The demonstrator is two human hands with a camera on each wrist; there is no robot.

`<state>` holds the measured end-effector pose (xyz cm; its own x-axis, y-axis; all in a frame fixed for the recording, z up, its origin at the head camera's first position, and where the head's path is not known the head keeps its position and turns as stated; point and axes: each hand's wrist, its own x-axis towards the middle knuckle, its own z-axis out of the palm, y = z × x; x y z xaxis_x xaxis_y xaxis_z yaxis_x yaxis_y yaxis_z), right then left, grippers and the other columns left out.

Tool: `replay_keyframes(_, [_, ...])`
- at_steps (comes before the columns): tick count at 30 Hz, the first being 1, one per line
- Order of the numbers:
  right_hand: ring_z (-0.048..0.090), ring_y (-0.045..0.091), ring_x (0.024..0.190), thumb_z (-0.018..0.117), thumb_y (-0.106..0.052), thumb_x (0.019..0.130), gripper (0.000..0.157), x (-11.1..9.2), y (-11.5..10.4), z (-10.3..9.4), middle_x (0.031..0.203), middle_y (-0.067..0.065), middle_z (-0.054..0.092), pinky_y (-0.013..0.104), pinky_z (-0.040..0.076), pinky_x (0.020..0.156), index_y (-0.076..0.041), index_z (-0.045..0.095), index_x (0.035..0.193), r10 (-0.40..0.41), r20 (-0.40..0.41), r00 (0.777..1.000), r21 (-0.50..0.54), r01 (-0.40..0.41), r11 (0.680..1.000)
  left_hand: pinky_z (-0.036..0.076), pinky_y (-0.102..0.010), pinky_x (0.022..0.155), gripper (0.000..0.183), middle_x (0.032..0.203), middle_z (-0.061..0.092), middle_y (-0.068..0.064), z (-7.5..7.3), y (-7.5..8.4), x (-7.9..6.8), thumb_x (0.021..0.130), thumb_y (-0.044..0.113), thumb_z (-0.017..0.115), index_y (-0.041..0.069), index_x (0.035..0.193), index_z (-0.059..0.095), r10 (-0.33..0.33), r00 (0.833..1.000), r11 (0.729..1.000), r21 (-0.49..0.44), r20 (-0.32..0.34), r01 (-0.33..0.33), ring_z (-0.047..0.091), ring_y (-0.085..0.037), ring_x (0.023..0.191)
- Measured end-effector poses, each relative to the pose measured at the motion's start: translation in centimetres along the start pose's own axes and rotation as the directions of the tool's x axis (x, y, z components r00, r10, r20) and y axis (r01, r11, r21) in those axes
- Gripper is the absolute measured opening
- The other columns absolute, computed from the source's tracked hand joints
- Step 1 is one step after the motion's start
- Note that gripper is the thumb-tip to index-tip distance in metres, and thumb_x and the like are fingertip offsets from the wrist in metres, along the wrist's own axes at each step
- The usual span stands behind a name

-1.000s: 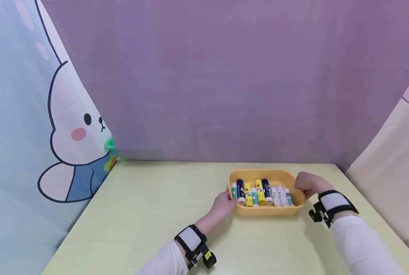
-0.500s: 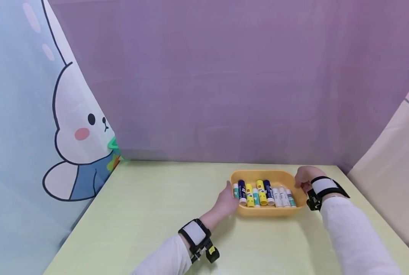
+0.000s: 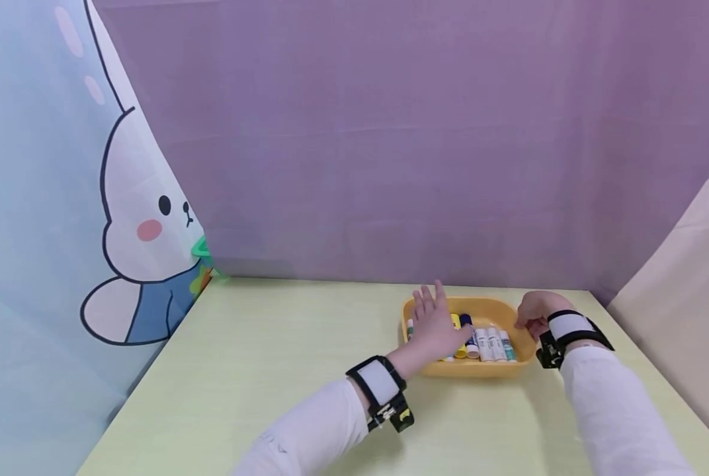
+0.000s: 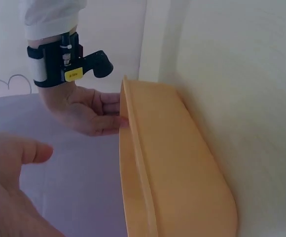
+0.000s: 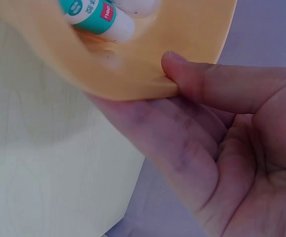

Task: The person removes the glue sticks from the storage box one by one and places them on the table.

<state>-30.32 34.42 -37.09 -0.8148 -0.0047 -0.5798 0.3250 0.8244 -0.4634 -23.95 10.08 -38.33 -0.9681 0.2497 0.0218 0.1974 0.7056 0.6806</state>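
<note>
A yellow-orange plastic bin [image 3: 472, 370] sits on the right part of the table, with several glue sticks [image 3: 495, 345] lying side by side in it. Yellow, navy, white and teal ones show; those on the left are partly covered. My left hand [image 3: 434, 330], fingers spread, is over the bin's left part; the left wrist view shows it apart from the bin wall, holding nothing. At the bin's right end, my right hand [image 3: 536, 314] pinches the rim, thumb inside and fingers beneath, as the right wrist view shows. Near it lies a teal-labelled glue stick [image 5: 96, 19].
The pale yellow-green table [image 3: 241, 370] runs out to the left and in front of the bin. A purple cloth [image 3: 354, 145] hangs along the back edge. Printed curtains [image 3: 33, 198] hang at both sides.
My left hand has let go of the bin's left end and moved up and right over the glue sticks, spreading its fingers. My right hand stays on the right rim.
</note>
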Motion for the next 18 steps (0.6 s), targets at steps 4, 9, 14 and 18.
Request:
replay_keyframes(4, [0.051,0.004,0.048,0.058,-0.004,0.086,0.014,0.1,-0.1,0.0,0.056,-0.003,0.051,0.017,0.049,0.055,0.009,0.064,0.088,0.002,0.003,1.000,0.012,-0.002,1.000,0.012,-0.046,0.116,0.105,0.159,0.000,-0.010,1.0,1.1,0.5,0.079,0.063,0.061,0.020,0.152,0.000,-0.056,0.996,0.989,0.137,0.064,0.047,-0.004,-0.025,0.146])
replay_keyframes(9, [0.052,0.004,0.049,0.058,-0.003,0.085,0.015,-0.1,-0.2,0.0,0.055,-0.003,0.053,0.017,0.049,0.056,0.010,0.064,0.089,-0.003,0.010,1.000,0.021,0.003,1.000,0.018,-0.050,0.114,0.106,0.158,0.008,-0.010,2.0,1.2,1.2,0.075,0.068,0.061,0.024,0.152,0.004,-0.139,0.984,0.956,0.274,0.109,0.105,0.004,-0.027,0.146])
replay_keyframes(14, [0.056,0.006,0.050,0.058,-0.003,0.085,0.016,-0.3,0.0,-0.2,0.057,-0.001,0.056,0.020,0.052,0.058,0.011,0.063,0.090,-0.007,0.009,1.000,0.008,0.007,1.000,0.035,-0.050,0.103,0.094,0.154,0.023,-0.009,3.0,1.3,2.0,0.078,0.065,0.060,0.028,0.151,0.014,-0.280,0.954,0.893,0.395,0.109,0.217,0.024,-0.029,0.140])
replay_keyframes(18, [0.055,0.007,0.051,0.059,-0.003,0.086,0.017,-0.1,0.2,-0.4,0.059,0.000,0.056,0.020,0.052,0.059,0.012,0.063,0.092,-0.004,0.009,1.000,-0.003,0.004,1.000,0.043,-0.046,0.089,0.078,0.141,0.041,-0.012,3.8,1.4,2.6,0.082,0.056,0.058,0.019,0.145,0.031,-0.346,0.938,0.804,0.520,0.017,0.288,0.042,-0.028,0.124])
